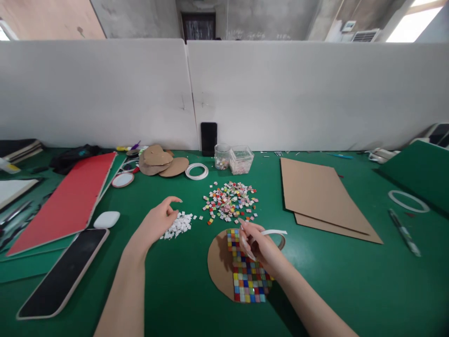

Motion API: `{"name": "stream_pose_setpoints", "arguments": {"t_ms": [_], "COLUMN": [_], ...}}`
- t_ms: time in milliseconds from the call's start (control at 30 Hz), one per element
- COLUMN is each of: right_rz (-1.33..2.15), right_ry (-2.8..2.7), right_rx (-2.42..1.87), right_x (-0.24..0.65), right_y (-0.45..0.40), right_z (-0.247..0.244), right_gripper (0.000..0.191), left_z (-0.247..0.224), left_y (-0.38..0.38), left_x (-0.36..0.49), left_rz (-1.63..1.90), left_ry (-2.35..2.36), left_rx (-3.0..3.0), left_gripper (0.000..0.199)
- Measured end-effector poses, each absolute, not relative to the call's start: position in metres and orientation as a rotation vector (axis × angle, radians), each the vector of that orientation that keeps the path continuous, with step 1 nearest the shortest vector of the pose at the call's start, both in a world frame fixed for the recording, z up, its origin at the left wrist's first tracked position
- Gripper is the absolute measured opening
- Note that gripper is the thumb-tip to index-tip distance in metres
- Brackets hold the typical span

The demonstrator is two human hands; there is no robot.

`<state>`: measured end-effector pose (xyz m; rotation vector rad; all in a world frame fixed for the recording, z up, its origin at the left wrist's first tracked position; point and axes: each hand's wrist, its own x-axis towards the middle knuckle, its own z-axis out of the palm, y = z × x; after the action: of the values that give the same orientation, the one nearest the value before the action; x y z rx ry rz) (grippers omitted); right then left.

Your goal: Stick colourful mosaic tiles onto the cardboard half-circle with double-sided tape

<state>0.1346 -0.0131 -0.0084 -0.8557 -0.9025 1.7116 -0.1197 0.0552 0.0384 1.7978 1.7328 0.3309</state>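
A round cardboard disc (219, 264) lies on the green table, its right part covered with rows of coloured mosaic tiles (249, 284). Above the tiled part is my right hand (257, 243), its fingers closed round a roll of white tape (275, 232) with a loose end sticking out to the right. My left hand (162, 219) hovers at the left edge of a small heap of white pieces (180, 225), fingers curved and apart, nothing visible between them. Behind the disc, loose coloured tiles (229, 201) are spread in a pile.
Cardboard sheets (322, 196) lie to the right, near a pen (404, 232) and a white ring (409, 201). Two clear containers (241, 160) and an upright phone (209, 139) stand at the back. A red board (68, 201) and a large phone (63, 274) lie left.
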Motion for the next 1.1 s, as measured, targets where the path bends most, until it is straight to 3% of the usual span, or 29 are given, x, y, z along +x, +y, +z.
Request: {"name": "stream_pose_setpoints", "arguments": {"t_ms": [100, 667, 1100], "right_rz": [1.716, 1.710, 1.713], "right_ry": [-0.905, -0.908, -0.925], "right_rx": [-0.870, -0.874, -0.887], "right_x": [0.1348, 0.1343, 0.1347], "right_y": [-0.0132, -0.0134, -0.0135], "right_z": [-0.0072, -0.0085, -0.0077], "right_gripper": [0.043, 0.045, 0.046], "left_z": [0.0393, 0.0380, 0.0424], "left_y": [0.0546, 0.0559, 0.0552], "left_x": [-0.1185, -0.1111, -0.1112], "left_rz": [0.357, 0.490, 0.354], "left_ry": [1.710, 1.676, 1.698], "left_rx": [1.853, 1.839, 1.707], "left_gripper": [0.044, 0.034, 0.039]}}
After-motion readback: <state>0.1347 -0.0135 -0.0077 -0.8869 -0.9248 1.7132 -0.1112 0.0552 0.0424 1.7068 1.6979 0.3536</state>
